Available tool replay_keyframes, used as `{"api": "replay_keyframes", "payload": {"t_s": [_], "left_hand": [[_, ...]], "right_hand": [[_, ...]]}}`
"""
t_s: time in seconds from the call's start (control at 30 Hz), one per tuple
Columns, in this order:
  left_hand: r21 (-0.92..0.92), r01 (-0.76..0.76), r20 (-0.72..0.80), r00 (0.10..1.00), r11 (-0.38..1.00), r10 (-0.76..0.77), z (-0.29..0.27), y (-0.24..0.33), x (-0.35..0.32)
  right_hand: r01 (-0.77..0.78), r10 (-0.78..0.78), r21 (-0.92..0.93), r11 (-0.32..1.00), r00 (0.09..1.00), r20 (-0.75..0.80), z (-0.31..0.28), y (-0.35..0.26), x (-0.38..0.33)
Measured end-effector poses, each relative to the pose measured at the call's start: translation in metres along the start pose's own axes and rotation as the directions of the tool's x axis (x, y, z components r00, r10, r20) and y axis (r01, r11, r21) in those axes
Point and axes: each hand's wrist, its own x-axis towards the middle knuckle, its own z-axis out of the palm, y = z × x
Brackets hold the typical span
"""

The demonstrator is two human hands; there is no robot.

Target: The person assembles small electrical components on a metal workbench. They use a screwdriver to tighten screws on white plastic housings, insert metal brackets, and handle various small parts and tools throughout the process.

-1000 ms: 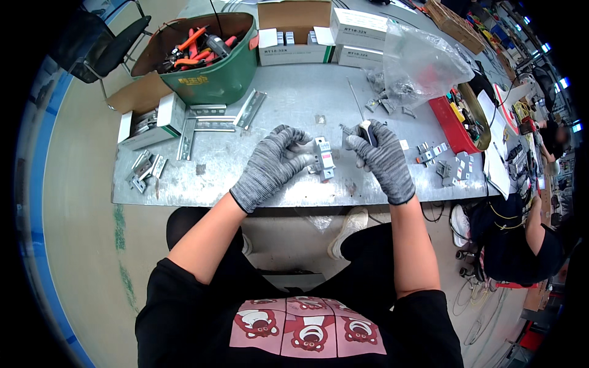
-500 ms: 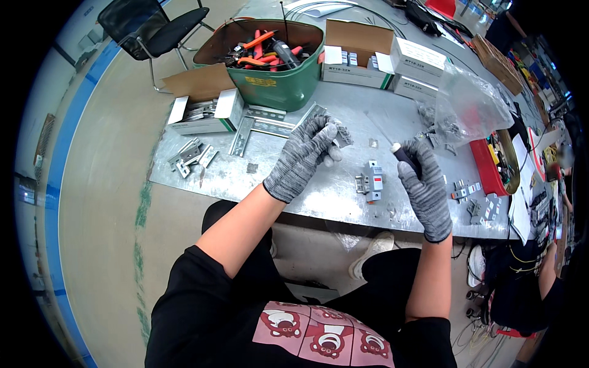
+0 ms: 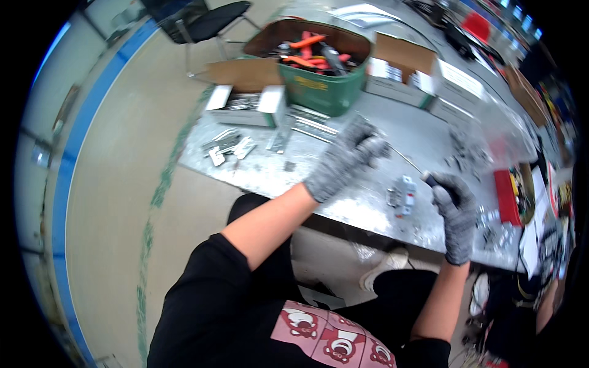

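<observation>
My left hand (image 3: 346, 159), in a grey knit glove, is closed over the table. A small grey part (image 3: 383, 136) is pinched at its fingertips; motion blur hides its shape. My right hand (image 3: 457, 214), gloved alike, is wrapped round the dark handle of a screwdriver (image 3: 407, 160). The thin metal shaft slants up and left, its tip close to the left hand's fingers; whether they touch I cannot tell. Between and below the hands, a light grey rail-mount module (image 3: 405, 194) rests on the metal table (image 3: 343, 208).
Behind stand a green bin (image 3: 325, 95) of pliers and an open box (image 3: 245, 113) of metal pieces. Loose brackets (image 3: 227, 147) and slotted rails (image 3: 313, 126) lie at left. White boxes (image 3: 457, 83), a plastic bag (image 3: 503, 135) and a red bin (image 3: 507, 199) are at right.
The view has swung, shifting the scene rightward. The screwdriver's tip is now much nearer the left hand, its shaft pointing at the pinched part. Both hands keep their holds.
</observation>
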Motion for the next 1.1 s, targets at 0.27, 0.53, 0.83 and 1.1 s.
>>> {"api": "replay_keyframes", "payload": {"t_s": [0.27, 0.53, 0.83, 1.1], "left_hand": [[-0.041, -0.020, 0.029, 0.999, 0.999, 0.021, 0.008, -0.007, -0.011], [0.229, -0.076, -0.063, 0.994, 0.971, 0.093, 0.001, -0.005, -0.007], [0.052, -0.003, -0.066, 0.998, 0.999, 0.007, 0.006, 0.006, -0.009], [0.049, 0.005, -0.022, 1.000, 0.999, -0.004, 0.006, 0.005, -0.011]], "right_hand": [[0.026, 0.131, 0.456, 0.890, 0.941, -0.311, 0.008, 0.024, 0.011], [-0.038, 0.100, 0.278, 0.960, 0.972, -0.215, 0.013, 0.020, 0.008], [-0.098, 0.100, 0.400, 0.911, 0.995, 0.016, -0.001, 0.034, 0.017], [-0.210, 0.182, 0.414, 0.886, 0.978, 0.107, -0.017, 0.019, 0.026]]}}
